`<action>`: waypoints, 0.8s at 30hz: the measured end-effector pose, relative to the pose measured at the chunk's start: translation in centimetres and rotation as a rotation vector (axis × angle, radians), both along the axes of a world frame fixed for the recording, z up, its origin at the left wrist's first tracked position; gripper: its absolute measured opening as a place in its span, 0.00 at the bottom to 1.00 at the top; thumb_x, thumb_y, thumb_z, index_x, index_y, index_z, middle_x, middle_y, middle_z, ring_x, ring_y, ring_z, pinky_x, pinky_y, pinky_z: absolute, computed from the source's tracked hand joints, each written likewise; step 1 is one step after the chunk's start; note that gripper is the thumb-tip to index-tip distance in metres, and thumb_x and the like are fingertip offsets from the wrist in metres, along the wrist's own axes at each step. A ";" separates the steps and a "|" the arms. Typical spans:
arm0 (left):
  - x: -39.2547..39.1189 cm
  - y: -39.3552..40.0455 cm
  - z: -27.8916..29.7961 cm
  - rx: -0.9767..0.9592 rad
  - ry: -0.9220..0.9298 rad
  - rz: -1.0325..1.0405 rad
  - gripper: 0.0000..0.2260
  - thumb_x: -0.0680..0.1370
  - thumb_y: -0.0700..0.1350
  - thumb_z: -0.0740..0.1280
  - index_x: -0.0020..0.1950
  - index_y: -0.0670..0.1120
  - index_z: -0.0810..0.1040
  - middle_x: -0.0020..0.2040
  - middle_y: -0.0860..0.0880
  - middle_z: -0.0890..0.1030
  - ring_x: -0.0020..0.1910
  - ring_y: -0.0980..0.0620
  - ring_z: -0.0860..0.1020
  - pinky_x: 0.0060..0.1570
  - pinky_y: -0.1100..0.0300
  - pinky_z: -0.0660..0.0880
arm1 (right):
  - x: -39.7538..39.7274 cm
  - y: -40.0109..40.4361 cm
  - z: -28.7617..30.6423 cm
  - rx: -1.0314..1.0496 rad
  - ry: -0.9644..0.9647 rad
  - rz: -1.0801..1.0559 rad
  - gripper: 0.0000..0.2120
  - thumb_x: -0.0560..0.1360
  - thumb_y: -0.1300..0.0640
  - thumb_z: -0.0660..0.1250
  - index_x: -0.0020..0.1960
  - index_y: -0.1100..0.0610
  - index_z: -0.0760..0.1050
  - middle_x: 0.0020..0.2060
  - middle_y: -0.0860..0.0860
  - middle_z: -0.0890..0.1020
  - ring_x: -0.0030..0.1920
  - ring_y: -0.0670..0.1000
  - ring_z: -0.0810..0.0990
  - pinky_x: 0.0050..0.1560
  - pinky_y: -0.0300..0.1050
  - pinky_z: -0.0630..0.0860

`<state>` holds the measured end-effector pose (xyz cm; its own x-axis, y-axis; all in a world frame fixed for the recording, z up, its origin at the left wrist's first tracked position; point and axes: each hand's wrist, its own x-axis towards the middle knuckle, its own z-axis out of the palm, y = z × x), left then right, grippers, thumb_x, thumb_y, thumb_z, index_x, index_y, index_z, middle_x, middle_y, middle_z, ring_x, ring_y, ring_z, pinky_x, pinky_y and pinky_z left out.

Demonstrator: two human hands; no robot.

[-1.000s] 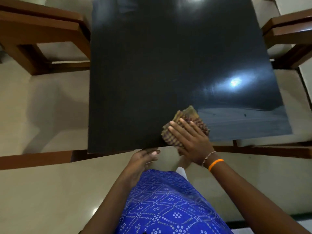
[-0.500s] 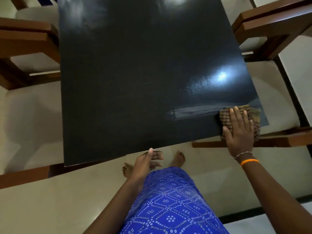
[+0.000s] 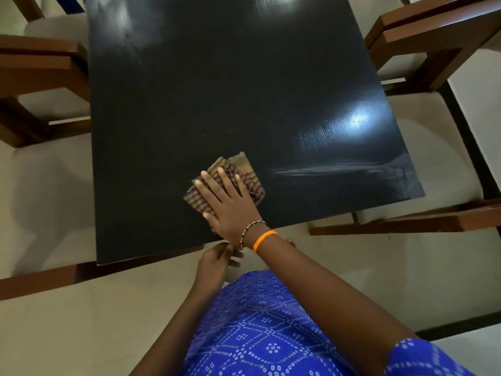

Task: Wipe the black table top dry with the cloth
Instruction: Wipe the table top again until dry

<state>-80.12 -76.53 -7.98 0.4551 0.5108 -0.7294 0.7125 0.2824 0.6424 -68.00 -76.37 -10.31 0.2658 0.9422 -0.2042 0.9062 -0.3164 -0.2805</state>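
Chairs point(image 3: 433, 44) flanking black table top point(image 3: 217, 90), right hand point(image 3: 230, 204) flat on cloth point(image 3: 244, 172).

Brown wooden chairs point(image 3: 423, 36) with pale seat cushions point(image 3: 46, 185) are seen on both sides. A cream tiled floor point(image 3: 81, 335) is shown below, crossed by a dark strip point(image 3: 461, 126) at right.

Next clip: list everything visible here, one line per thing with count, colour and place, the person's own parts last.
table top: one, black, centre, streaky sheen toward its right near corner
cloth: one, brown checked, folded, flat on the table near the front edge
chairs: at least four, brown wood with pale seats, left, right and near sides
floor: pale with a dark strip, far right
right hand: pressed flat on the cloth, orange band and beaded bracelet at the wrist
left hand: empty, below the table's front edge
garment: blue, white-patterned, bottom
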 end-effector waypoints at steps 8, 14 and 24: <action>1.6 -0.7 1.9 0.841 -0.066 -0.466 0.04 0.74 0.42 0.69 0.46 0.50 0.79 0.41 0.53 0.78 0.39 0.57 0.74 0.37 0.61 0.72 | 6.9 -5.6 -0.2 0.065 -0.078 -0.101 0.29 0.77 0.47 0.53 0.76 0.48 0.51 0.77 0.47 0.53 0.77 0.53 0.49 0.74 0.57 0.45; 5.0 -0.9 2.0 0.919 -0.085 -0.454 0.07 0.71 0.45 0.73 0.47 0.48 0.79 0.40 0.53 0.76 0.38 0.58 0.71 0.41 0.66 0.66 | 17.0 -13.9 0.2 0.015 -0.122 -0.453 0.30 0.75 0.47 0.52 0.76 0.48 0.51 0.77 0.47 0.54 0.77 0.54 0.49 0.74 0.55 0.45; 3.1 1.7 1.9 0.936 0.018 -0.436 0.12 0.70 0.49 0.73 0.52 0.49 0.79 0.44 0.51 0.78 0.43 0.54 0.73 0.44 0.61 0.65 | 19.3 -14.2 0.0 0.005 -0.139 -1.003 0.32 0.75 0.46 0.51 0.76 0.54 0.50 0.77 0.53 0.52 0.76 0.60 0.49 0.73 0.63 0.46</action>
<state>-77.00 -74.86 -6.08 0.7300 0.6704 -0.1330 0.6446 -0.6107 0.4599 -48.73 -90.54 -10.32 0.9564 0.2713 -0.1079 0.2471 -0.9490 -0.1960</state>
